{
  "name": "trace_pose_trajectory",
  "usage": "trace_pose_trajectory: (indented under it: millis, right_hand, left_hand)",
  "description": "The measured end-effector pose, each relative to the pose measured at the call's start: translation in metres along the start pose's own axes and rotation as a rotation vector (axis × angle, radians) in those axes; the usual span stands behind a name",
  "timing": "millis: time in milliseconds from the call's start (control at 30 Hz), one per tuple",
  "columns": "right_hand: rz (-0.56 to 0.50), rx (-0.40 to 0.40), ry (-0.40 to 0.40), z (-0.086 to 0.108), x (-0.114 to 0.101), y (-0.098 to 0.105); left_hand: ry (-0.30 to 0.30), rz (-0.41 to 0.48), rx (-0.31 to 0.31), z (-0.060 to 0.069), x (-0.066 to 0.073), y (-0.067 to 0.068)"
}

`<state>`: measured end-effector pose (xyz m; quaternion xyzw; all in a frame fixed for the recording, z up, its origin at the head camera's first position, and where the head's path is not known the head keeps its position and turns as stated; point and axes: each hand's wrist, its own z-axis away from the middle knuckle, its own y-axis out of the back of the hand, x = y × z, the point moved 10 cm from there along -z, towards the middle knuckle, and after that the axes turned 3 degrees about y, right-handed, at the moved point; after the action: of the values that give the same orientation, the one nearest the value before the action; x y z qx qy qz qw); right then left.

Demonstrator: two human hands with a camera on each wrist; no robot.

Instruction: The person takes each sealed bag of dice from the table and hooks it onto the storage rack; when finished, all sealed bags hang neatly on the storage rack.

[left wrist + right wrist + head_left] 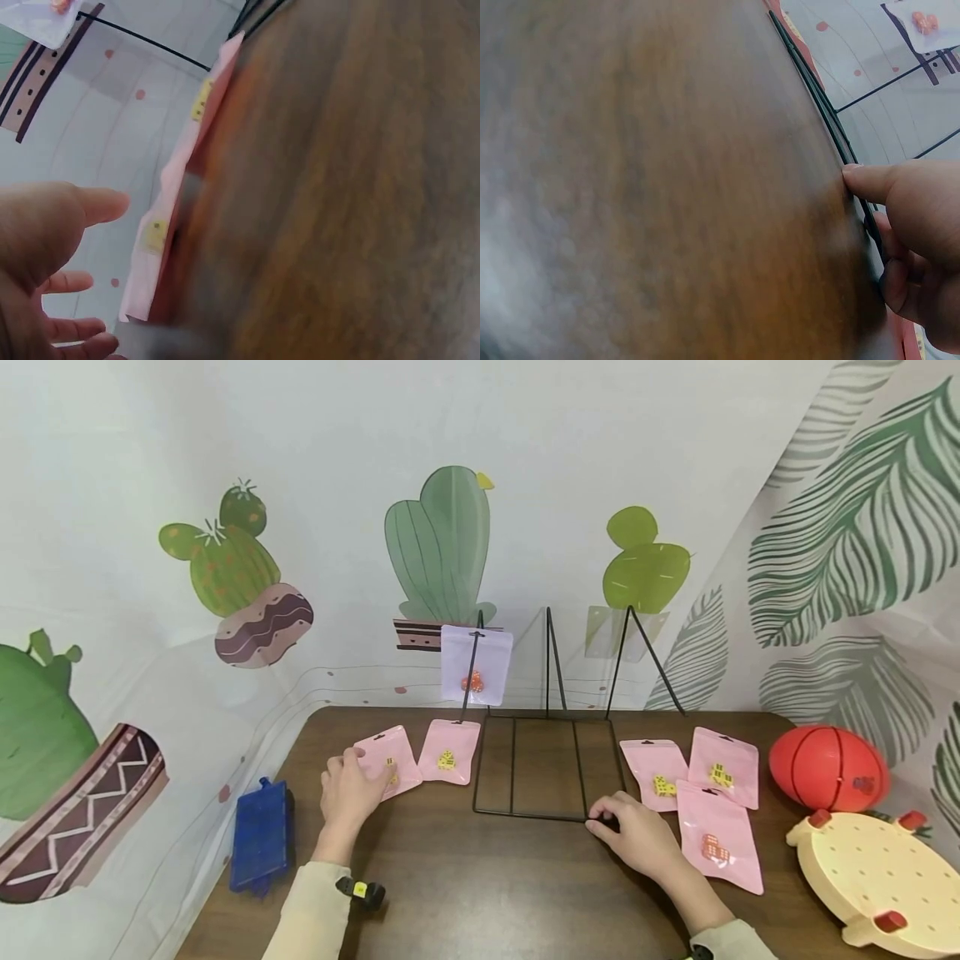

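A black wire rack (531,816) stands on the brown table, a lilac bag (491,656) with orange dice hanging on its left prong. My right hand (645,839) pinches the rack's front right corner; the right wrist view shows thumb and fingers of this hand (922,240) on the wire (810,73). Over the left edge of a pink bag (397,747) with yellow dice is my left hand (348,793). In the left wrist view that hand (45,255) has its thumb and fingers apart, beside the bag (139,285). Another pink bag (450,739) lies against the rack's left side.
Right of the rack lie pink bags with yellow dice (645,760) (738,756) and one with orange dice (697,810). Farther right are a red ball (825,768) and a cream pegged board (885,877). A blue box (261,835) sits at the left edge, a printed cloth (345,568) behind.
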<state>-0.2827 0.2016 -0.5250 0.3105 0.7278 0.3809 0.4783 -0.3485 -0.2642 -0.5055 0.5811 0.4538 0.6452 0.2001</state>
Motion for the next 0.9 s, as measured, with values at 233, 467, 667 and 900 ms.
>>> trace_pose_trajectory:
  millis: [233,467,667,900]
  right_hand:
    - [-0.009,0.000,0.001,0.000,-0.001,0.000]
    - [-0.010,0.002,-0.002,0.000,0.000,0.000]
    - [-0.009,0.004,0.004,0.000,-0.002,0.000]
    - [-0.008,0.009,0.011,0.001,-0.002,0.001]
  left_hand:
    - [0.038,-0.068,-0.065,-0.002,-0.009,-0.011]
    - [0.048,0.004,-0.089,-0.004,-0.006,-0.014]
    - [0.053,0.106,-0.098,-0.005,-0.008,-0.015]
    - [0.046,0.206,-0.060,-0.006,-0.013,-0.011]
